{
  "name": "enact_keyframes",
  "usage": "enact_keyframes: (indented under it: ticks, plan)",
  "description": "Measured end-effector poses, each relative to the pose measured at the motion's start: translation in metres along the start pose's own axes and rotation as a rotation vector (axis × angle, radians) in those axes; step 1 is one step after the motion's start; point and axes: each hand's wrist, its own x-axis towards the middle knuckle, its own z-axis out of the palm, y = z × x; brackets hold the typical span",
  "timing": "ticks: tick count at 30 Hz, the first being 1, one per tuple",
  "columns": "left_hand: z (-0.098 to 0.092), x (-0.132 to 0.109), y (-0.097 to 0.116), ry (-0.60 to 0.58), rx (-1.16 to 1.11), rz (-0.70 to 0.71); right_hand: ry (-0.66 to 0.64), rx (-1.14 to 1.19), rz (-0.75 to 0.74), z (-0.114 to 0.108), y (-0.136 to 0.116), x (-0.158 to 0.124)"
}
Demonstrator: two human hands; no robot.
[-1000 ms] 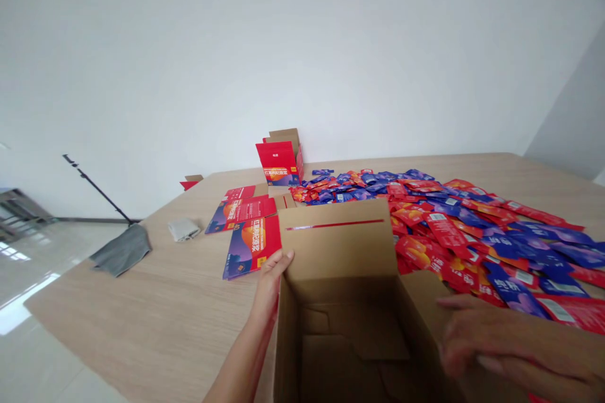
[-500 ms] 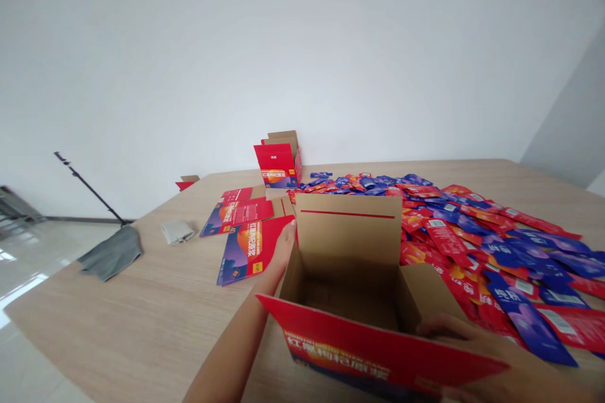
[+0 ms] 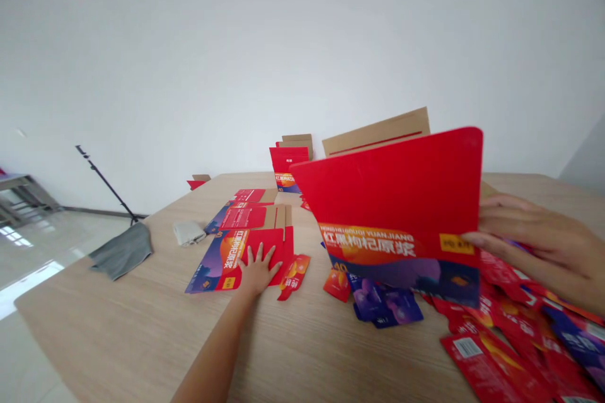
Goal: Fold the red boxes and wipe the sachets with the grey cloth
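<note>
My left hand point(image 3: 256, 271) lies with fingers spread on a flattened red and purple carton point(image 3: 212, 264). Beside its fingertips is a single red sachet point(image 3: 295, 274). My right hand point(image 3: 534, 239) grips the right side of an opened-up red cardboard box point(image 3: 401, 195), thumb on the printed front. The box is held up above the table, its brown back flap point(image 3: 387, 129) standing; its inside is hidden by the front panel. Below and behind it lie blue sachets point(image 3: 390, 305) and a heap of red sachets point(image 3: 501, 352), partly covered by the box and my right hand.
Another open red box point(image 3: 289, 167) stands at the back of the table point(image 3: 142, 327). More flattened cartons point(image 3: 243, 217) lie on the left. A pale folded cloth point(image 3: 189, 233) and a grey cloth point(image 3: 123, 252) lie near the left edge. A black stand point(image 3: 106, 182) rises beyond it.
My right hand has lifted the box off the table, uncovering blue and red sachets. My left hand has left the box's side and now rests on the flattened carton. The view has shifted somewhat.
</note>
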Motion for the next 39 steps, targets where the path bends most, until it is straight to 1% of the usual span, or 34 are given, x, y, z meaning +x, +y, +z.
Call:
enact_keyframes:
  ticks: [2, 5, 8, 11, 13, 15, 18, 20, 22, 24, 26, 29, 32, 34, 36, 38, 39]
  plan:
    - [0.003, 0.002, -0.026, 0.017, 0.042, -0.022, 0.007, -0.102, -0.121, 0.023, 0.008, 0.034]
    - [0.003, 0.0, -0.064, 0.038, 0.091, -0.018, 0.05, -0.128, -0.193, 0.069, 0.027, 0.075]
    - [0.002, -0.004, -0.101, 0.029, 0.129, 0.037, 0.06, -0.118, -0.228, 0.128, 0.046, 0.111]
    - [0.005, -0.008, -0.126, 0.056, 0.15, 0.079, 0.021, -0.093, -0.243, 0.192, 0.058, 0.146]
    - [0.01, -0.009, -0.135, 0.104, 0.145, 0.097, 0.009, -0.087, -0.242, 0.236, 0.064, 0.168]
    - [0.016, -0.009, -0.138, 0.157, 0.129, 0.113, -0.008, -0.083, -0.231, 0.278, 0.07, 0.186]
    - [0.02, -0.01, -0.139, 0.222, 0.091, 0.14, -0.068, -0.08, -0.205, 0.335, 0.082, 0.202]
    - [0.02, -0.011, -0.139, 0.247, 0.062, 0.154, -0.13, -0.085, -0.178, 0.368, 0.093, 0.205]
    - [0.019, -0.012, -0.14, 0.252, 0.04, 0.162, -0.185, -0.102, -0.133, 0.391, 0.106, 0.204]
    - [0.019, -0.013, -0.14, 0.248, 0.027, 0.169, -0.225, -0.127, -0.085, 0.404, 0.12, 0.205]
    - [0.018, -0.013, -0.14, 0.249, 0.02, 0.171, -0.263, -0.151, -0.054, 0.405, 0.136, 0.21]
    - [0.02, -0.015, -0.138, 0.247, 0.009, 0.175, -0.304, -0.191, -0.007, 0.394, 0.158, 0.222]
    - [0.023, -0.019, -0.134, 0.237, -0.003, 0.189, -0.285, -0.229, 0.072, 0.378, 0.172, 0.23]
    - [0.024, -0.024, -0.129, 0.227, -0.007, 0.187, -0.238, -0.242, 0.127, 0.37, 0.172, 0.227]
    - [0.024, -0.03, -0.122, 0.214, -0.007, 0.171, -0.18, -0.242, 0.188, 0.364, 0.165, 0.215]
    - [0.022, -0.036, -0.112, 0.196, -0.014, 0.158, -0.144, -0.224, 0.249, 0.357, 0.152, 0.195]
    - [0.022, -0.04, -0.105, 0.185, -0.02, 0.155, -0.146, -0.206, 0.275, 0.354, 0.144, 0.182]
